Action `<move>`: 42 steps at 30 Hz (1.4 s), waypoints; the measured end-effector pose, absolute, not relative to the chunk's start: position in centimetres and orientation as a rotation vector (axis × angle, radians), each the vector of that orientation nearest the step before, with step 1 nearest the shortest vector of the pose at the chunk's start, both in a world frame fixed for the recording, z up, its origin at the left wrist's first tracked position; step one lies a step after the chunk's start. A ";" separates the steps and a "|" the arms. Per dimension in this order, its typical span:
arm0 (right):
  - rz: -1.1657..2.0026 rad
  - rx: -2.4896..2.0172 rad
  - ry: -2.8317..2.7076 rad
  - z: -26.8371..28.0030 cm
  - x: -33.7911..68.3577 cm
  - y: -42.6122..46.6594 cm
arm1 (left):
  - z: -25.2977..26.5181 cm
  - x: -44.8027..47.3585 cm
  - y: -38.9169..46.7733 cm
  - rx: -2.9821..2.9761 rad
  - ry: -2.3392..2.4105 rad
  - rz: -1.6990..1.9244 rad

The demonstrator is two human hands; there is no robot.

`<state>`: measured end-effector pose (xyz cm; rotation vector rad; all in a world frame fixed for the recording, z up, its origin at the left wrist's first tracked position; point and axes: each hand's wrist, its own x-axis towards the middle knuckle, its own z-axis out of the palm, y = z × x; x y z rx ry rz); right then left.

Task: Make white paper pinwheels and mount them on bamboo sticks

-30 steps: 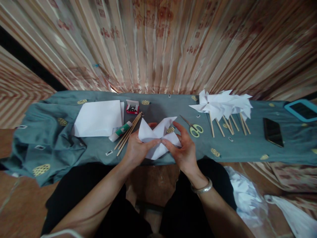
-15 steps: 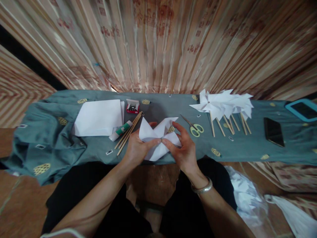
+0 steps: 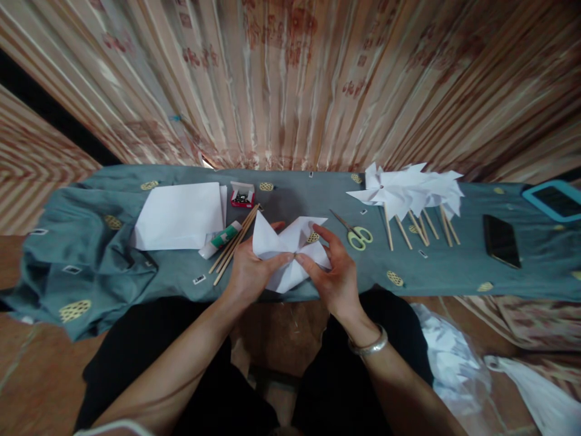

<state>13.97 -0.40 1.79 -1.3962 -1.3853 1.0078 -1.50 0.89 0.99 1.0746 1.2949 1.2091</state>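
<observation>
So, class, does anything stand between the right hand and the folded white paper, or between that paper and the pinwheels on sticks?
Nothing visible separates the right hand from the folded white paper; they touch. Toward the pinwheels, the scissors lie on the cloth in between.

Held between your left hand (image 3: 249, 271) and right hand (image 3: 336, 275): one folded white paper pinwheel (image 3: 284, 243), your thumbs meeting near its centre. To your left: white paper stack (image 3: 179, 215); white-and-green tube (image 3: 221, 240), beside loose wooden sticks (image 3: 236, 247); red box (image 3: 242, 196), open, holding what may be metal pins. To your right: green-handled scissors (image 3: 357, 237), blades closed; overlapping white pinwheels on sticks (image 3: 408, 191); dark phone (image 3: 502, 241); blue-framed device (image 3: 556, 201). Beneath all: grey-green patterned cloth (image 3: 308, 192). On your right wrist: silver bangle (image 3: 376, 346).
</observation>
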 end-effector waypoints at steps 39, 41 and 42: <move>1.512 -1.317 -1.133 1.5 14.9 1.5 | 1.0 -1.1 0.7 0.992 1.282 1.178; 1.525 -1.313 -1.091 1.3 14.8 1.5 | 0.9 -1.2 0.7 0.998 1.278 1.173; 1.536 -1.310 -1.071 1.3 14.8 1.5 | 0.9 -1.3 0.7 1.001 1.274 1.166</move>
